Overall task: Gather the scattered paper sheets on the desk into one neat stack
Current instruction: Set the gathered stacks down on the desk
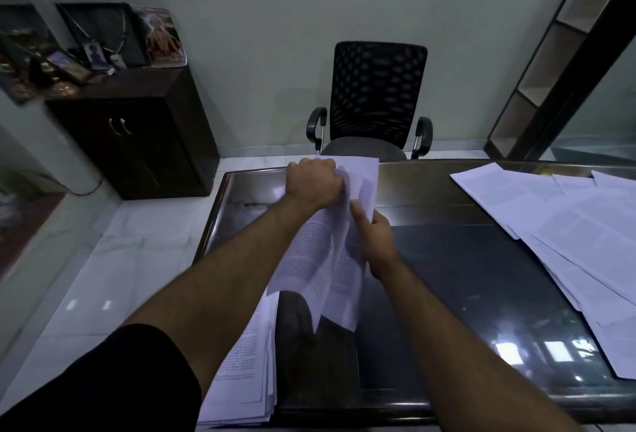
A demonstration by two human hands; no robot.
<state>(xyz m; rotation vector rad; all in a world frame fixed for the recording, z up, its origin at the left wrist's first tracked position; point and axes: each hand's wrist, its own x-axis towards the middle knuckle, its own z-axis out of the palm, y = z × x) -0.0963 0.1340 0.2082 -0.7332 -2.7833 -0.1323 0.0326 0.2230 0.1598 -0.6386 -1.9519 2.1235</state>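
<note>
Both hands hold a bundle of printed sheets (327, 246) lifted above the dark glossy tabletop (464, 277). Fingers of the left hand (315, 184) are curled over the bundle's far end, while the right hand (373, 235) grips its right edge, thumb pressed on the top page. The bundle sags and fans open between them, its near corners hanging down. Under the left forearm, a stack of sheets (244, 369) lies at the tabletop's near left edge. More loose sheets (568, 225) lie overlapping and askew on the right side of the tabletop, well apart from the hands. A black mesh office chair (375, 98) stands beyond the tabletop, and a dark cabinet (137, 132) stands at the left wall.
</note>
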